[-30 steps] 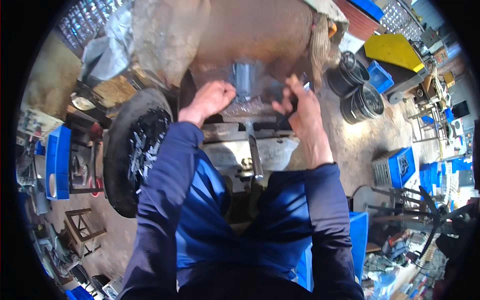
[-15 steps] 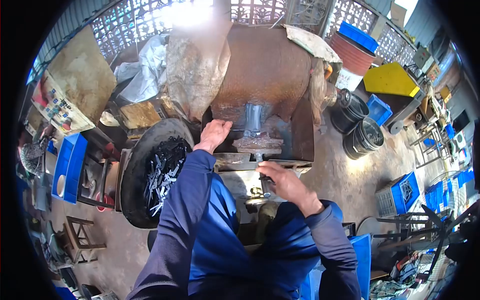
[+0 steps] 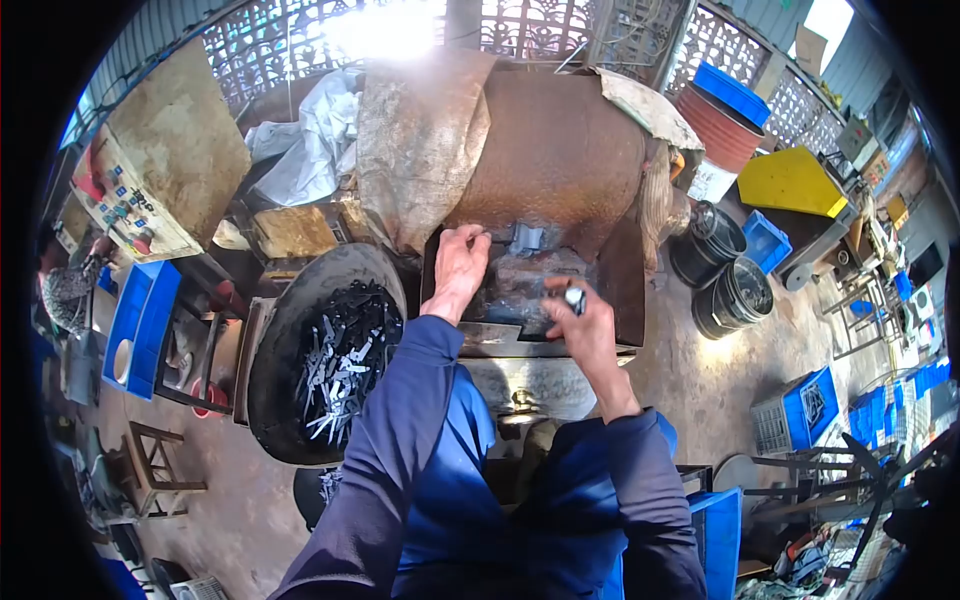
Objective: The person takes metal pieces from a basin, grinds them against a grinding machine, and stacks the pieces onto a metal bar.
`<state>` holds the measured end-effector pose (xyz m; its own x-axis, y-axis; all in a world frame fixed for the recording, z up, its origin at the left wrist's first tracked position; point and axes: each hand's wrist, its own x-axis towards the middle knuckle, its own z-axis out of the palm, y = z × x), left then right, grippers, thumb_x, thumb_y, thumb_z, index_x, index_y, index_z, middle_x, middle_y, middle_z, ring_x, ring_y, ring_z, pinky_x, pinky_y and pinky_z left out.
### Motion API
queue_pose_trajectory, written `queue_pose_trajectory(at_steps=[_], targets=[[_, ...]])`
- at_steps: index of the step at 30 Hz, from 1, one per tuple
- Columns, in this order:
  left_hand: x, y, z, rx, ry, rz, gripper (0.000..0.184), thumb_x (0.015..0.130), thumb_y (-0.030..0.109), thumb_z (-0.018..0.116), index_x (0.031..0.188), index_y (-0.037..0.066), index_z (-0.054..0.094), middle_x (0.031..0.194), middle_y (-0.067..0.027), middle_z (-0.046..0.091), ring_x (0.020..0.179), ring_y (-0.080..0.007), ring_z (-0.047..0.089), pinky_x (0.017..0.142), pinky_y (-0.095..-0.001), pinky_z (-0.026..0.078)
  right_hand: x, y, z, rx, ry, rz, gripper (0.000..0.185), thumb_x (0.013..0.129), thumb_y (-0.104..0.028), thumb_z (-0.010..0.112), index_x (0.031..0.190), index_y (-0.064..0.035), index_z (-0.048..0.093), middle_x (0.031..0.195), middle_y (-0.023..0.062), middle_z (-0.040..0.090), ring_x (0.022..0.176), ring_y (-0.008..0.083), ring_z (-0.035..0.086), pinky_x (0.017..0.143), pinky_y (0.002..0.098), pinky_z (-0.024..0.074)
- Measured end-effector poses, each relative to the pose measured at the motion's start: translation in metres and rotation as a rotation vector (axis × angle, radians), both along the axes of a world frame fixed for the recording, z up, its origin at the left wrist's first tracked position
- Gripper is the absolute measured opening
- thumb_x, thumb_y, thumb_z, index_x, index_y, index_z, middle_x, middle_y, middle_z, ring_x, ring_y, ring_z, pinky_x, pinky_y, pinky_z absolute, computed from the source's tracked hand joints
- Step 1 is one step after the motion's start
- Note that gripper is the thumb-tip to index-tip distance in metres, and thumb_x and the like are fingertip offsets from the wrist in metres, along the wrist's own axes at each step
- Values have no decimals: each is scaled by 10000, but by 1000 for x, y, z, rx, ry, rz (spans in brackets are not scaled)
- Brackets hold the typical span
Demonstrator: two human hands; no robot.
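My left hand (image 3: 460, 268) is over the left side of a rusty machine's open tray, its fingers curled together. Whatever it holds, if anything, is hidden. My right hand (image 3: 588, 322) is raised over the tray's right part, closed around a dark handle with a pale round end (image 3: 575, 298). The rest of that tool is out of sight. Between my hands lies a rough, wet-looking block (image 3: 540, 272), with a bluish metal piece (image 3: 528, 238) behind it. Above them curves the machine's brown drum-like cover (image 3: 560, 150).
A large black basin (image 3: 275, 400) of dark and shiny metal strips stands left of my legs. Further left are a blue tray (image 3: 150, 320) and a wooden stool (image 3: 150, 460). Black buckets (image 3: 730, 300) stand at right, near a blue crate (image 3: 800, 410). Another person (image 3: 70, 290) is at far left.
My right hand has moved forward and up from the machine's front edge to over the tray, carrying the handle. My left hand has shifted slightly. The view has moved a little.
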<state>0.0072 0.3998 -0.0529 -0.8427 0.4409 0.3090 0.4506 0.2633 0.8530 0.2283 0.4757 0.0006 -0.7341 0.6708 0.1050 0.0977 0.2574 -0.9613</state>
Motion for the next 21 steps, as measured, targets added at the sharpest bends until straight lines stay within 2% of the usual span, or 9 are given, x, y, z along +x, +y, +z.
queue_pose_trajectory(at_steps=[2,5,6,7,9,10,14,17,21], targets=[[4,-1,4,-31,-9,-5,293,888,288,656,1092,82,696,1109,-197,615,1071,-365,603,930,-413,483,-25,8,-1,-49,125,-77,224,903,-79,698,1115,-27,647,944,10,652,669,76,594,485,233,542],[3,-3,1,-4,-33,-59,223,872,264,655,985,84,722,1090,-190,617,1052,-357,608,915,-417,486,-55,26,13,-15,110,-118,215,929,-140,677,1106,-24,640,949,15,659,702,87,609,463,244,543],[5,-2,3,18,-25,-50,198,870,240,648,960,81,724,1052,-177,618,997,-345,622,878,-417,497,-64,33,13,5,120,-122,229,929,-163,680,1105,-22,640,944,19,659,693,92,615,456,248,540],[5,-3,5,11,-29,-42,198,870,240,648,960,81,724,1052,-177,618,997,-345,622,878,-417,497,-73,39,16,24,129,-128,244,929,-185,682,1104,-20,639,939,24,659,684,98,620,449,251,538],[8,-3,10,16,15,-48,211,878,196,616,991,57,727,1016,-134,634,879,-265,642,818,-354,508,-90,54,16,52,110,-147,277,916,-208,701,1099,-10,636,917,43,653,617,110,611,435,257,525],[9,-4,13,33,-10,-63,201,875,180,624,997,59,727,1007,-128,631,854,-259,635,802,-344,506,-99,60,18,60,120,-157,284,912,-213,706,1096,-8,636,911,48,651,593,111,603,433,258,522],[5,-5,14,16,-44,-69,186,892,162,626,995,43,725,1011,-108,636,884,-224,643,812,-328,506,-124,80,15,44,85,-190,292,916,-230,706,1088,-3,641,863,39,629,558,107,581,432,261,512],[-2,-1,7,173,-63,-108,174,934,135,609,993,13,720,999,-71,660,943,-153,636,840,-282,498,-135,88,13,34,70,-207,278,916,-229,704,1069,-4,644,831,31,612,552,103,568,434,259,511],[-3,0,22,385,-141,-135,165,942,126,610,1016,32,724,980,-42,680,860,-129,626,798,-264,493,-142,95,7,12,117,-193,272,915,-222,709,1044,10,649,810,31,598,575,100,569,439,252,509]])
